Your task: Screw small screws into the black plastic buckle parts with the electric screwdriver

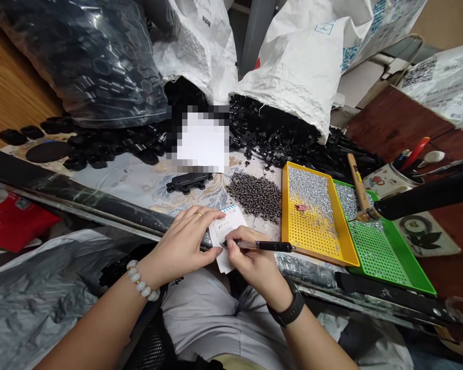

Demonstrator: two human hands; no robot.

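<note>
A small spiral notepad point(228, 224) with handwriting lies at the table's front edge, its lower part reaching over the edge. My left hand point(187, 239) rests flat along the notepad's left side, thumb and index finger apart and touching the paper. In my right hand point(254, 262) a black pen point(268, 245) is gripped, its tip end down at the page and partly hidden by my fingers. Just beyond the notepad sits a black plastic part with knobs point(189, 182). To its right is a pile of small dark metal pieces point(254, 195).
A yellow tray point(349, 254) and a green tray point(412, 277) hold small silvery pieces; a hammer point(357, 180) lies over the green one. White sacks point(297, 56) spill black parts at the back. A clear bag of black parts point(108, 67) stands left, a pen cup point(389, 180) right.
</note>
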